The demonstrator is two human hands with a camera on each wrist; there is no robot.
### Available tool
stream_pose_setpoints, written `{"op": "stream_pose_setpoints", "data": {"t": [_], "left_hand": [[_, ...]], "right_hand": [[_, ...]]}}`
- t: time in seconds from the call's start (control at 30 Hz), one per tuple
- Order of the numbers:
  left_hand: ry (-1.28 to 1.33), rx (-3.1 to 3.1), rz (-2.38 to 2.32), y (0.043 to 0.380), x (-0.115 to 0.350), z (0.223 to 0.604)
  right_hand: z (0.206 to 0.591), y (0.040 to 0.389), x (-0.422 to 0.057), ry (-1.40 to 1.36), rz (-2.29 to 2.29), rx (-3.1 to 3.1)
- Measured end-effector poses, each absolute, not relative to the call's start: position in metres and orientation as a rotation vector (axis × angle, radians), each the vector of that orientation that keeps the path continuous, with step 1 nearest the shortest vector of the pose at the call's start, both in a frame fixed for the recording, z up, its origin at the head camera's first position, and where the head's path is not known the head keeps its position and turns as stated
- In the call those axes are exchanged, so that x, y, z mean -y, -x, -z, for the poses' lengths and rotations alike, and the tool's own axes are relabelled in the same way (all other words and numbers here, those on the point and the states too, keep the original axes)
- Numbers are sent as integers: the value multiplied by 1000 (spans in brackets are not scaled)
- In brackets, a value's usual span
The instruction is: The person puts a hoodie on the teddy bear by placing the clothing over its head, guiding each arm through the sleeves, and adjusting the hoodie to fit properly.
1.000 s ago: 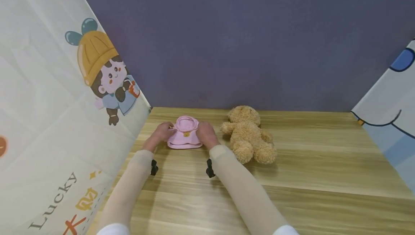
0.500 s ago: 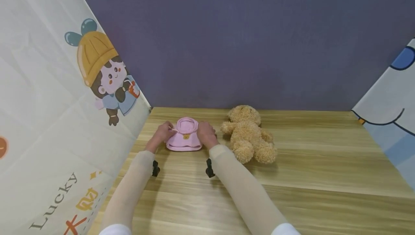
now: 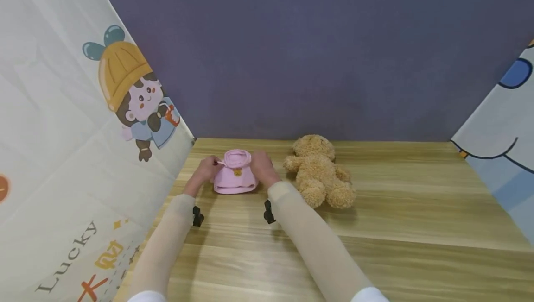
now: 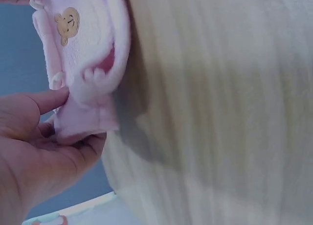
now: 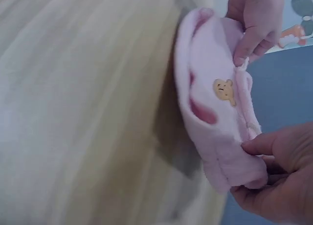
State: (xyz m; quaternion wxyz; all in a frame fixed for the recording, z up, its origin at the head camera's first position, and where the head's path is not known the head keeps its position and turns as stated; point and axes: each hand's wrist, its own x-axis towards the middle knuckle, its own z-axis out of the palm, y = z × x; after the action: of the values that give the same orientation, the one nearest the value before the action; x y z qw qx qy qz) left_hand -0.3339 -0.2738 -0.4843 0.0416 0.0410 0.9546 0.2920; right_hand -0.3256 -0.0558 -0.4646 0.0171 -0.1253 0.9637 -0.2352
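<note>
As both hands meet at the table's [image 3: 396,209] far left, one pink doll garment [image 3: 235,179] pinched at its sides, left hand [image 3: 205,172], right hand [image 3: 259,167], one teddy bear [image 3: 319,172] beside it, wrist views alone showing one bear badge [image 5: 224,90], head view alone showing the teddy

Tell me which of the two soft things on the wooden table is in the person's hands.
The small pink fleece garment, pinched by both hands; the tan teddy bear lies untouched beside it.
</note>
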Motion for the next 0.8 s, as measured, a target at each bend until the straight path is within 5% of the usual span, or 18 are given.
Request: {"op": "stream_pose_setpoints", "data": {"t": [0.8], "left_hand": [[-278,-2900,-1269,327,234,398]], "right_hand": [[333,327,-1,420,592,-3090]]}}
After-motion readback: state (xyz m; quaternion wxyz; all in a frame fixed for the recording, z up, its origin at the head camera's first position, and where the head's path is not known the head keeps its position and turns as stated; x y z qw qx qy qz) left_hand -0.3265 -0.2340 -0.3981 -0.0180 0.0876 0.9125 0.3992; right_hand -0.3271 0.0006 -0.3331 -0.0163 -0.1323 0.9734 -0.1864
